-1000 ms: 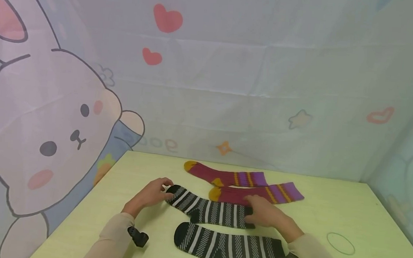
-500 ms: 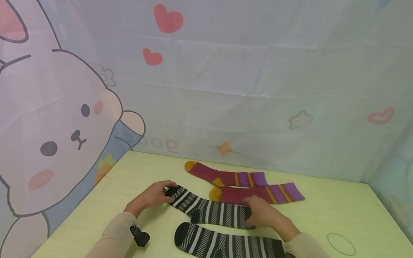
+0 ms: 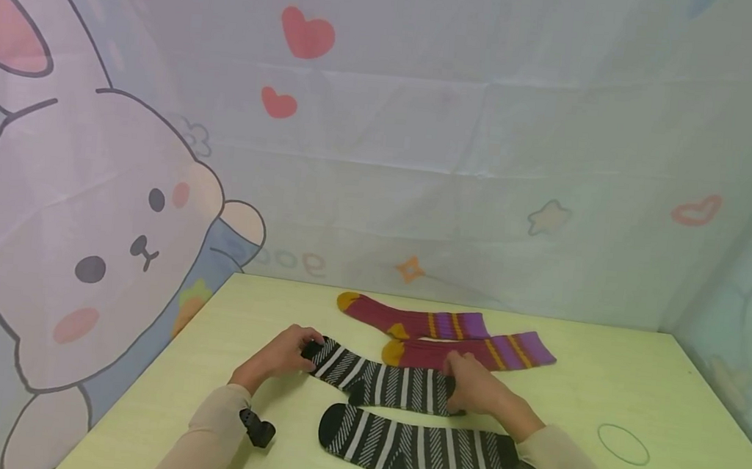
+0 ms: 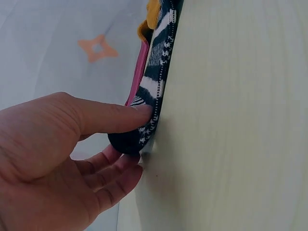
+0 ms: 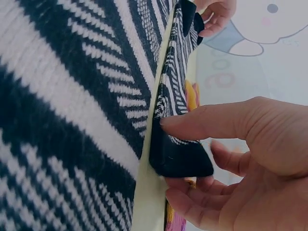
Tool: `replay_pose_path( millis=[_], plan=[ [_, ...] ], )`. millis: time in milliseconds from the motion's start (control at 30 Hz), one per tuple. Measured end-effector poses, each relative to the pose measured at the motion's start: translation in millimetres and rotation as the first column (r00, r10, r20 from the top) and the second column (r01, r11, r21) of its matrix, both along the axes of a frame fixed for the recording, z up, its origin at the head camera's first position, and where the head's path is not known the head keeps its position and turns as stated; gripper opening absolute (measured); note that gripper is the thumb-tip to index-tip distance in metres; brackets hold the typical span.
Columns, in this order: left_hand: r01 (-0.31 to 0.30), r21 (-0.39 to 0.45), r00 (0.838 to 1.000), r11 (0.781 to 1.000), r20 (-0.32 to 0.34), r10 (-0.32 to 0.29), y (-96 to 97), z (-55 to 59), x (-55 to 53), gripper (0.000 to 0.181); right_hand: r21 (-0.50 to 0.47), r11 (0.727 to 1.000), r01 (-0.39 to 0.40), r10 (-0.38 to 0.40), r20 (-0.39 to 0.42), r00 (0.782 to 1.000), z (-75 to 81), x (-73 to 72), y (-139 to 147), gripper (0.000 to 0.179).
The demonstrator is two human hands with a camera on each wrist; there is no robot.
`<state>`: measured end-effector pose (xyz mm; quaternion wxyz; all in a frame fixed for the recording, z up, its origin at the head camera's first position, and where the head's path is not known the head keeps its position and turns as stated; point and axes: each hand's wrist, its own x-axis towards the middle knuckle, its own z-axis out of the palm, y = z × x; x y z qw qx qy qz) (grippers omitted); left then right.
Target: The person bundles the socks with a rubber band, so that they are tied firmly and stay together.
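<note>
A black and white striped sock [image 3: 404,388] lies stretched sideways between my two hands. My left hand [image 3: 285,352] pinches its black toe [image 4: 126,143], thumb on top and fingers beneath. At the other end my right hand [image 3: 478,388] holds the black cuff [image 5: 180,156] between thumb and fingers. A matching striped sock [image 3: 421,451] lies flat on the near side, its cuff beside my right wrist. Behind the held sock, a maroon sock [image 3: 436,353] with yellow toe and purple cuff passes partly behind my right fingers.
Another maroon sock [image 3: 379,313] lies farther back, touching its mate. A thin green ring [image 3: 623,444] rests on the pale yellow table [image 3: 609,385] at the right. A printed cloth backdrop [image 3: 391,206] rises right behind the table's rear edge.
My left hand has moved slightly right and closed on the toe of the striped sock. My right fingers have tightened around its cuff. The other socks stay where they were.
</note>
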<state>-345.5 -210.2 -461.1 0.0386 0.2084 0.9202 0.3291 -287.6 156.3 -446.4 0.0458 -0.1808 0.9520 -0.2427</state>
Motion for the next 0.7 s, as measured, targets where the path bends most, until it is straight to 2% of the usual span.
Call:
replay_pose_path(
  millis=[133, 300, 500, 700],
  plan=[
    [-0.019, -0.009, 1.000, 1.000, 0.003, 0.019, 0.6, 0.0, 1.5, 0.041, -0.016, 1.000, -0.001, 0.001, 0.007, 1.000, -2.7, -0.3, 1, 0.041],
    [-0.066, -0.012, 0.997, 0.998, 0.036, 0.066, 2.4, 0.9, 6.7, 0.044, -0.019, 1.000, -0.019, 0.018, -0.027, 0.999, -6.2, -3.6, 2, 0.034],
    [-0.038, 0.041, 0.998, 0.998, 0.061, 0.036, 2.2, 0.7, 10.3, 0.051, -0.057, 0.998, -0.016, 0.015, -0.024, 1.000, -8.9, -4.4, 2, 0.047],
    [-0.030, 0.034, 0.998, 0.999, 0.052, 0.028, 0.1, -2.4, 6.9, 0.052, -0.071, 0.994, -0.077, 0.072, -0.080, 0.994, -11.6, -2.7, 5, 0.048]
  ],
)
